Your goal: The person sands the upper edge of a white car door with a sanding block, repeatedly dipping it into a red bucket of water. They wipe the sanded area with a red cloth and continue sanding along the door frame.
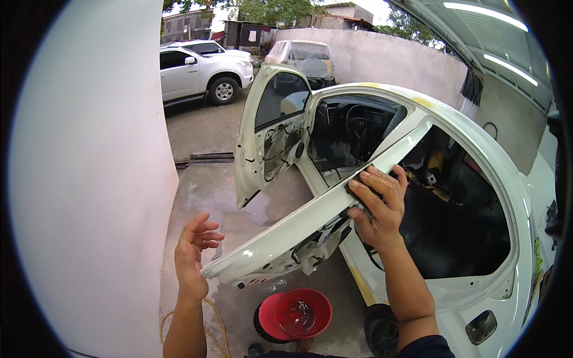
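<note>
White car (477,197) with rear door (310,224) swung open toward the camera, right hand (377,206) gripping its top edge, left hand (194,253) open and apart beside its end, red bucket (295,313) on floor below holding maybe water.

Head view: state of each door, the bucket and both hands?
Rear door: open, trim stripped.
Front door: open, trim stripped.
Bucket: upright, water inside.
Right hand: gripping the rear door's top edge.
Left hand: open, empty, near the door's end.
</note>
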The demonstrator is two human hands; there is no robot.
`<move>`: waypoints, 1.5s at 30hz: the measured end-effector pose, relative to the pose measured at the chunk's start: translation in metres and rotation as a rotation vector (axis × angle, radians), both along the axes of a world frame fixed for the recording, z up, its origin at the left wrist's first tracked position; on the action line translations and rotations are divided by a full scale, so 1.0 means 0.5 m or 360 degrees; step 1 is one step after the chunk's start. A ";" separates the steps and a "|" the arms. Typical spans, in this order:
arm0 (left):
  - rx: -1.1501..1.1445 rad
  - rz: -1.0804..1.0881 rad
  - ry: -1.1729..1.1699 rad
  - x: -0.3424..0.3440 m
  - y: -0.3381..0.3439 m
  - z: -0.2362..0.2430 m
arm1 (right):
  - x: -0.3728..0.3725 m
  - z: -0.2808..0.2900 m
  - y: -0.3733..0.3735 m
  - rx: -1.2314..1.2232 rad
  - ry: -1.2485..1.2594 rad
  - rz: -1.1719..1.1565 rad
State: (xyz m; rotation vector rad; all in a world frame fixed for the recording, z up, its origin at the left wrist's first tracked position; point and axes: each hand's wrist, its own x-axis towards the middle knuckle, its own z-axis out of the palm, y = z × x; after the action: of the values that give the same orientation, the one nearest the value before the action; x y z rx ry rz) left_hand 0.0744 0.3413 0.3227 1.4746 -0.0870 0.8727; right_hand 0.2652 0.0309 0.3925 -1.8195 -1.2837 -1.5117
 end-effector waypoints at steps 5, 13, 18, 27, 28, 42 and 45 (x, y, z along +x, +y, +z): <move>-0.0017 -0.0056 0.0003 0.001 0.004 0.000 | -0.022 0.052 -0.011 -0.0011 0.0006 -0.0042; -0.0037 -0.0093 -0.0025 0.006 0.006 0.002 | -0.083 0.050 0.060 0.0200 -0.0065 -0.0107; -0.0021 -0.0086 -0.0034 0.002 0.001 0.008 | -0.127 0.027 0.101 0.0217 -0.0027 0.0162; -0.0037 -0.0090 0.0030 -0.002 -0.007 0.019 | -0.145 0.015 0.117 0.0420 0.0035 0.0039; -0.0027 -0.0107 0.0037 0.000 -0.007 0.020 | -0.142 0.017 0.111 0.0431 0.0093 -0.0117; -0.0013 -0.0072 0.0055 -0.003 -0.012 0.022 | -0.120 -0.031 0.113 0.0291 -0.0016 0.0044; -0.0010 -0.0226 -0.0016 -0.005 -0.012 0.022 | -0.081 -0.026 0.078 0.0357 0.0044 -0.0427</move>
State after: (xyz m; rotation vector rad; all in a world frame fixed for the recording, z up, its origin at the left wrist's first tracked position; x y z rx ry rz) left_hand 0.0718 0.3355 0.3338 1.4403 -0.1938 0.7645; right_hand 0.2247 0.0702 0.3795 -1.9117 -0.8426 -1.6857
